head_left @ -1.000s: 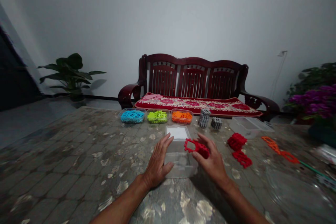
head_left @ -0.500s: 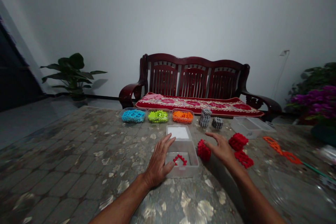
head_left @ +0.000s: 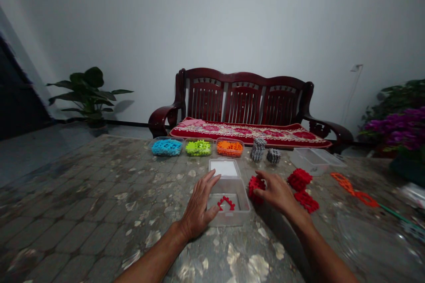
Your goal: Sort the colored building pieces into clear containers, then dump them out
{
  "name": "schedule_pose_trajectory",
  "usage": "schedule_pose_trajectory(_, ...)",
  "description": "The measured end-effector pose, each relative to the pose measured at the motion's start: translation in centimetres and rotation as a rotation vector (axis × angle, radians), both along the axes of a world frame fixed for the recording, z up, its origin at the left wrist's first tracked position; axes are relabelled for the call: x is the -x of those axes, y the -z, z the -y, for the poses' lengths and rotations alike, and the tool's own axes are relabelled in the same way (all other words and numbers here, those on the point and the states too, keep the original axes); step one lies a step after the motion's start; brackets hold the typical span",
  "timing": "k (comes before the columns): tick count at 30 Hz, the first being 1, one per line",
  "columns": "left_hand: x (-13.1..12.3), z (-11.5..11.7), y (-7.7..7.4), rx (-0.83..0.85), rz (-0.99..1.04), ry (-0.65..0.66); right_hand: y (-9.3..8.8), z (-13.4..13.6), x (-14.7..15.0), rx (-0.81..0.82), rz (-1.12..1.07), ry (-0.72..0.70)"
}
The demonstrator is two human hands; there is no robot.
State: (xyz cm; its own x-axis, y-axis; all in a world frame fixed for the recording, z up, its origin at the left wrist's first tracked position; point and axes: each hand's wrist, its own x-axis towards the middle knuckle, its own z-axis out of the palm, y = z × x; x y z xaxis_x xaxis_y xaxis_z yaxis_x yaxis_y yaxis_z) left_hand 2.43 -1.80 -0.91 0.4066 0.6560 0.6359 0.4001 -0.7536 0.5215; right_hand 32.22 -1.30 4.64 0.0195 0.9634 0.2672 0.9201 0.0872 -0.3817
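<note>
A clear plastic box stands in front of me with its white-panelled lid folded back. Inside lies a small red toothed building piece, bent like an arch. My left hand rests along the box's left side, fingers stretched out and thumb over the front left corner. To the right of the box is a stack of red toothed pieces. My right hand has closed around this stack from the right, thumb in front and fingertips behind. Its underside is hidden.
More red pieces lie right of my right hand. Tubs of blue, green and orange pieces line the back, beside grey stacks. An open clear box, an orange figure-eight item and a clear lid sit right.
My right hand has moved left onto the red stack, its thumb and fingers now on either side of it. My left hand stays by the box. The view has shifted slightly.
</note>
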Motion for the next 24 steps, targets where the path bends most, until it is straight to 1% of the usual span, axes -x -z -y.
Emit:
schedule_pose_trajectory(3, 0.0, 0.1, -0.2, -0.004, 0.001, 0.003, -0.7, 0.2, 0.3, -0.075, -0.121, -0.019)
schedule_pose_trajectory(6, 0.0, 0.2, -0.5, 0.020, -0.016, 0.007, -1.6, 0.7, 1.4, -0.119, -0.272, -0.111)
schedule_pose_trajectory(9, 0.0, 0.3, -0.6, 0.038, -0.010, 0.017, -2.2, 1.5, 3.5, -0.096, -0.360, -0.231)
schedule_pose_trajectory(13, -0.1, 0.3, -0.4, 0.033, 0.013, 0.032, -2.0, 2.3, 6.7, -0.048, -0.393, -0.363)
schedule_pose_trajectory(16, -0.1, 0.2, -0.3, 0.029, 0.019, 0.035, -1.5, 2.2, 7.5, -0.075, -0.424, -0.430)
schedule_pose_trajectory(18, -0.2, 0.2, -0.4, 0.033, 0.021, 0.037, -1.2, 1.6, 6.7, -0.120, -0.468, -0.396)
schedule_pose_trajectory(21, -0.1, 0.3, -0.5, 0.045, 0.018, 0.038, -1.1, 0.2, 4.1, -0.173, -0.479, -0.226)
schedule_pose_trajectory(23, -0.1, 0.3, -0.5, 0.049, 0.012, 0.038, -0.9, -0.6, 2.0, -0.153, -0.422, -0.131)
schedule_pose_trajectory(24, -0.1, 0.3, -0.5, 0.049, 0.009, 0.037, -0.8, -1.0, 1.1, -0.115, -0.380, -0.098)
